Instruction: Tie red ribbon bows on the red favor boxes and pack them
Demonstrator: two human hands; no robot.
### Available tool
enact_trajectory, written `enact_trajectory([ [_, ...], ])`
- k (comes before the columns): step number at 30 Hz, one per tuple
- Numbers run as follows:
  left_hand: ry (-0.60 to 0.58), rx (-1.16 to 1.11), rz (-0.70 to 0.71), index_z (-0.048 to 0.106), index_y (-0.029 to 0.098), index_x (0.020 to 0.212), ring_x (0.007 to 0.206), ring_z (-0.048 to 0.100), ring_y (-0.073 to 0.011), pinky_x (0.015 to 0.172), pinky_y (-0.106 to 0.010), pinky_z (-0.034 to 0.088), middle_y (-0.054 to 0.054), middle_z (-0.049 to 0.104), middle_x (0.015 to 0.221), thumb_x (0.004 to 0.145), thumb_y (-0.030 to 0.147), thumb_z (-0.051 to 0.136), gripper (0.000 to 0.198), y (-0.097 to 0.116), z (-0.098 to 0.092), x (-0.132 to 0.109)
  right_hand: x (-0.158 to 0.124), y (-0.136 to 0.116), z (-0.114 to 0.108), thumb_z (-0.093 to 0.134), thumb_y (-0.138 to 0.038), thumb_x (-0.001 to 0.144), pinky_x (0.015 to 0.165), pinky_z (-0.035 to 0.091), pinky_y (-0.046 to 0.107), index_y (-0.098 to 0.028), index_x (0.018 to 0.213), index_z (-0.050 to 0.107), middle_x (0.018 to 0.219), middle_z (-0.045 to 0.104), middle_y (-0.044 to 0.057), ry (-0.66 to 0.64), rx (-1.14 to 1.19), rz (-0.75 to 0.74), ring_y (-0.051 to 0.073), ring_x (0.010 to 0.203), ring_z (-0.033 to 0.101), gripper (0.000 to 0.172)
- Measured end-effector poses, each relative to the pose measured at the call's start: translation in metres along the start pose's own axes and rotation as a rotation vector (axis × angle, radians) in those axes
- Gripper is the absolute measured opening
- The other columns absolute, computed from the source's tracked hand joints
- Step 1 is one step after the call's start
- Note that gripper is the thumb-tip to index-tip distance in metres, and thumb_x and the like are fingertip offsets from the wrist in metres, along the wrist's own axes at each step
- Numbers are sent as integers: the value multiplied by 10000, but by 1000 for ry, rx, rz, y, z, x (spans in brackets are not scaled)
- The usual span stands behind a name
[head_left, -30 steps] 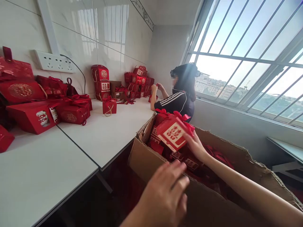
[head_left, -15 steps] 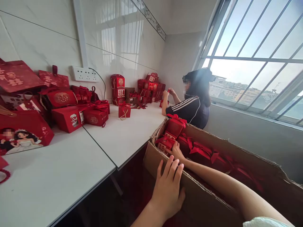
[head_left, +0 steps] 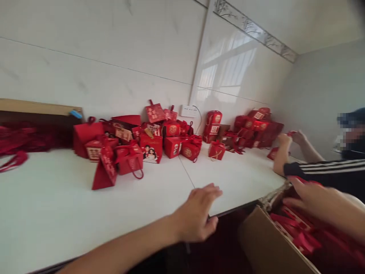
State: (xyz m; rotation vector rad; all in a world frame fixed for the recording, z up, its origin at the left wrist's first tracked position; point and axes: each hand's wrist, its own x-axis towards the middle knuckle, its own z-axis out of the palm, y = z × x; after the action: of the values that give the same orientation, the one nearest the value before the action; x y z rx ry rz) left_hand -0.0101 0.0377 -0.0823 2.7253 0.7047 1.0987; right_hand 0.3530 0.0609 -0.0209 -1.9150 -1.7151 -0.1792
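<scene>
My left hand (head_left: pixel 198 213) hovers by the front edge of the white table (head_left: pixel 159 205), fingers stretched out and thumb apart, holding nothing. Over the cardboard carton (head_left: pixel 264 236) at the right is my right hand (head_left: pixel 319 199), a little blurred. Its fingers look spread, and no thing shows in its grasp. Below it, inside the carton, lie red gift boxes with red ribbon bows (head_left: pixel 305 241). A bit of red shows just behind the hand, too covered to make out.
Red gift boxes (head_left: pixel 129 160) crowd the table along the tiled wall, with a stack (head_left: pixel 251 127) farther back. A carton of red ribbons (head_left: pixel 42 137) stands at the far left. At the right, a co-worker's hands (head_left: pixel 285 142) handle something small and red.
My left hand has let go of the carton's rim and moved over the table edge. My right hand has come up off the red gift box. The view has turned left.
</scene>
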Motion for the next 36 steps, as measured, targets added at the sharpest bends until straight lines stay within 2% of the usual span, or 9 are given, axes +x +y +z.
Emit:
enact_trajectory([
  [3, 57, 209, 40, 361, 157, 1250, 1203, 474, -222, 968, -411, 422, -152, 531, 1228, 796, 139, 434, 460, -50, -40, -26, 18, -132, 21, 583, -492, 720, 741, 426, 510, -244, 1015, 566, 985, 652, 197, -73, -134, -459, 340, 806, 644, 386],
  [7, 186, 404, -76, 474, 174, 1108, 1068, 546, -200, 890, -378, 469, -104, 585, 1081, 790, 97, 398, 336, -105, -69, -68, 6, -288, 64, 480, -426, 850, 782, 466, 428, -201, 1100, 524, 1099, 613, 146, -360, -7, -748, 315, 984, 599, 340],
  [11, 242, 429, -266, 558, 160, 933, 895, 601, -224, 764, -392, 515, -91, 632, 910, 786, 101, 377, 241, -128, -79, -89, -10, -387, 109, 512, -480, 819, 792, 459, 464, -117, 1262, 398, 1170, 540, 214, -465, 114, -701, 362, 1055, 553, 584],
  [16, 182, 421, -271, 589, 159, 813, 759, 639, -240, 645, -366, 533, -77, 663, 789, 723, 102, 426, 195, -127, -78, -88, -15, -461, 145, 568, -674, 670, 784, 408, 598, -100, 1362, 219, 1233, 444, 307, -590, 90, -441, 459, 1139, 457, 965],
  [19, 147, 401, -243, 590, 168, 786, 712, 643, -221, 578, -311, 519, -55, 662, 754, 701, 82, 416, 213, -122, -77, -88, -13, -473, 159, 592, -593, 688, 770, 405, 610, -119, 1356, 233, 1204, 450, 280, -559, 97, -399, 460, 1103, 484, 894],
  [22, 134, 364, -182, 578, 182, 745, 651, 628, -169, 556, -260, 500, -29, 649, 729, 688, 79, 420, 197, -118, -77, -88, -7, -459, 168, 610, -519, 683, 790, 432, 546, -99, 1339, 258, 1173, 442, 250, -531, 172, -423, 427, 1047, 531, 856],
  [30, 482, 403, 266, 521, 190, 780, 616, 535, -129, 556, -241, 458, -28, 573, 697, 713, 66, 414, 176, -93, -97, -78, 14, -353, 156, 676, -289, 622, 967, 381, 496, -159, 1349, 210, 1253, 387, 178, -367, 509, -900, 313, 1181, 410, 873],
  [33, 643, 399, 70, 496, 201, 831, 668, 524, -147, 609, -274, 465, -27, 539, 722, 747, 97, 427, 150, -99, -114, -76, 14, -325, 162, 663, -251, 635, 945, 417, 488, -191, 1359, 192, 1299, 336, 178, -289, 560, -1029, 312, 1205, 396, 865],
  [36, 758, 324, -312, 474, 192, 917, 687, 497, -141, 635, -281, 457, -26, 493, 790, 789, 213, 471, 130, -113, -122, -75, 10, -313, 178, 627, -188, 632, 954, 411, 500, -204, 1371, 171, 1342, 281, 183, -204, 576, -1101, 329, 1263, 334, 869],
])
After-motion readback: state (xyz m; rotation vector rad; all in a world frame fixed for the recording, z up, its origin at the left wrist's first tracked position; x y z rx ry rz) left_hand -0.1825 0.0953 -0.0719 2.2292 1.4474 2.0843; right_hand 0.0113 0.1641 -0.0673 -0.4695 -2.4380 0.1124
